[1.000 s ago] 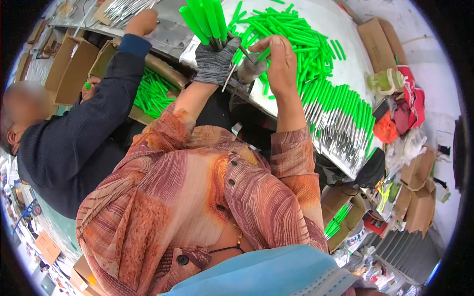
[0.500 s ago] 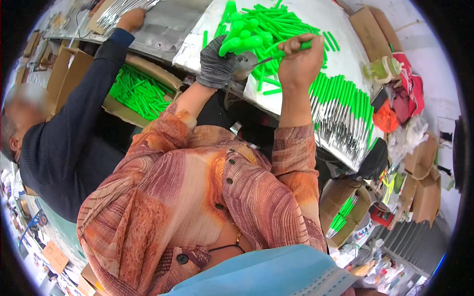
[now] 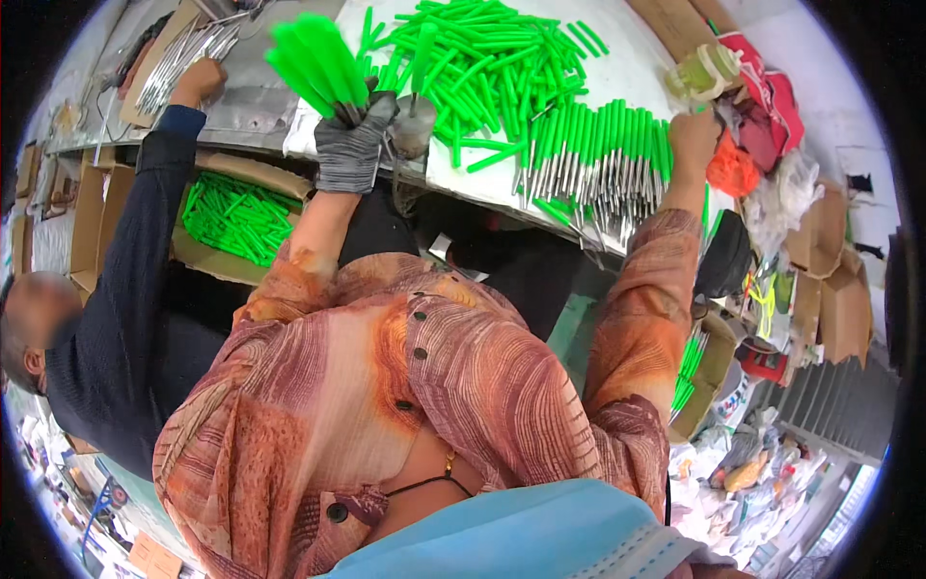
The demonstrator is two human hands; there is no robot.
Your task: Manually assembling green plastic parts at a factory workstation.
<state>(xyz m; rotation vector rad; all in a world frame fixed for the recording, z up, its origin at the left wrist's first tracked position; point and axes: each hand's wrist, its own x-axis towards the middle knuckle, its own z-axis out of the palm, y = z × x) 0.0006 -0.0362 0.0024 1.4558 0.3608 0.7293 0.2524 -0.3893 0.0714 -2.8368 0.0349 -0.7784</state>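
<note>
My left hand (image 3: 353, 145), in a grey glove, grips a bunch of green-handled metal rods (image 3: 316, 66), handles upward and slightly blurred. Just right of it, a single green-handled rod (image 3: 422, 60) stands upright over a grey metal fixture (image 3: 413, 132) at the table edge. My bare right hand (image 3: 693, 138) reaches to the right end of a dense row of green-handled metal rods (image 3: 603, 145), their bare shafts toward me. Its fingers curl closed at the row; what they hold is hidden. Behind the row lies a heap of loose green tubes (image 3: 502, 58).
On the left, a co-worker's hand (image 3: 200, 84) is beside thin metal rods (image 3: 188, 60). Below the table edge stands a cardboard box of green tubes (image 3: 236, 217). A green-lidded jar (image 3: 704, 72), an orange bag (image 3: 733, 164) and another carton (image 3: 714, 362) are at right.
My right hand has moved from the fixture, where it held a green-handled rod, to the row's right end. My left hand's bunch now points up and left. The whole view has shifted.
</note>
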